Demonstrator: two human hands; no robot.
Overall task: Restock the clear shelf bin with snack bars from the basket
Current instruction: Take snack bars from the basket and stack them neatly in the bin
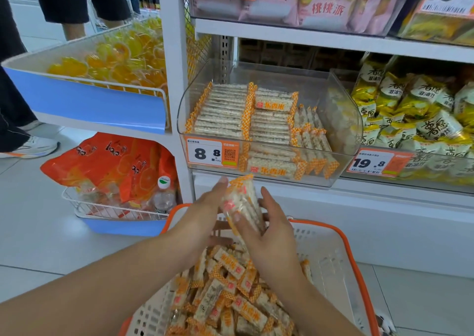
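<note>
While squaring up a small stack of rice-puff snack bars (pixel 242 202) between both palms, no real squeeze going on: left hand (pixel 209 207) flat against the stack's left side with fingers nearly straight, right hand (pixel 274 223) cupped round the other side with the thumb laid over the front wrappers. Held just above the orange-rimmed basket (pixel 341 248), right below the front lip of the clear shelf bin (pixel 343 120).

Probably very light stuff, puffed rice in crinkly clear film with orange checkered ends, so likely slippery wrapper-on-wrapper and crumbly if crushed. Best bet looks like pressing on the long flat sides, not the sealed end flaps, and keeping the bundle aligned so none slide out.

Bin already has neat rows stacked flat on the left and middle, some standing on edge to the right, with room left above and at the far right. Loads more bars heaped loose in the basket. Price tag (pixel 213 153) reading 8.8 on the bin front.
</note>
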